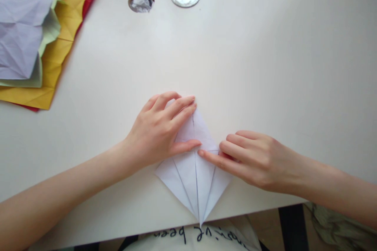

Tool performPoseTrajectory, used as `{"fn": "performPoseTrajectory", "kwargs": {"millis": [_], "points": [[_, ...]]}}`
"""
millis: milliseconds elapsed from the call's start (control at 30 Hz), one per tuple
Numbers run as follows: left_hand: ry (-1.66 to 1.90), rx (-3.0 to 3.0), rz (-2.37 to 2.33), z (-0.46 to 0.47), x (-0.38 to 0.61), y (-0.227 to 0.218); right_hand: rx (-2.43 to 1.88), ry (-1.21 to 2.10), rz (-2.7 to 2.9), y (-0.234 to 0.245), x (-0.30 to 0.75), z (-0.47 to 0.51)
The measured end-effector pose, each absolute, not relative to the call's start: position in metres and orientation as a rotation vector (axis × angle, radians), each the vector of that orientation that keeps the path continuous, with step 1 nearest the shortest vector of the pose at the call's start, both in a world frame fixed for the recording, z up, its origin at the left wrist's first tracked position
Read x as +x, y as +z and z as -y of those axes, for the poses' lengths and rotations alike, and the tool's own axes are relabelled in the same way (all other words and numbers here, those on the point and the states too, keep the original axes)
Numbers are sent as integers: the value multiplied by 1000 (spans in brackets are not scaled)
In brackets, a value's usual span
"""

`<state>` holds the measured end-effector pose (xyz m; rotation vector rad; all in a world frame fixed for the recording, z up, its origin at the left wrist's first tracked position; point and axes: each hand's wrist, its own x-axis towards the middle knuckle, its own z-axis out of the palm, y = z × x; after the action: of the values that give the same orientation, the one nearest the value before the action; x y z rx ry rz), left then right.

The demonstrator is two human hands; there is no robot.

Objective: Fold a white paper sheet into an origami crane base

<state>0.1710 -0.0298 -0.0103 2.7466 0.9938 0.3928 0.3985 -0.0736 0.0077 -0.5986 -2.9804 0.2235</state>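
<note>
Both hands down on the folded white paper [196, 176].
Left hand [159, 129] lies flat, fingers pressed together; right hand [256, 159] presses its forefinger on the crease.

Only on the white garment [235, 240] at the lower edge: black script lettering [176, 236], upside down, tops hidden behind the worktop [265, 66]. Legible: "been", and beside it apparently "'ve". Remaining strokes too cut off to read.

bright soft daylight, pale glare washing the table [265, 66], faint shadows, edges bowed by the wide lens
</note>
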Motion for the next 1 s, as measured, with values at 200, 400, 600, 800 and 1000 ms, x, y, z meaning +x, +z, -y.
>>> {"fn": "performPoseTrajectory", "kwargs": {"millis": [200,400,600,800,1000], "points": [[398,2747,-996,29,170,-11,-599,236,2980,7,397,73],[389,2722,-998,30,171,-11,-609,261,2972,7,397,73],[217,2647,-855,18,161,-2,-630,295,2969,5,399,74],[17,2610,-729,8,151,6,-651,359,2985,6,401,74],[58,2611,-735,10,151,4,-635,352,2938,6,391,73]]}}
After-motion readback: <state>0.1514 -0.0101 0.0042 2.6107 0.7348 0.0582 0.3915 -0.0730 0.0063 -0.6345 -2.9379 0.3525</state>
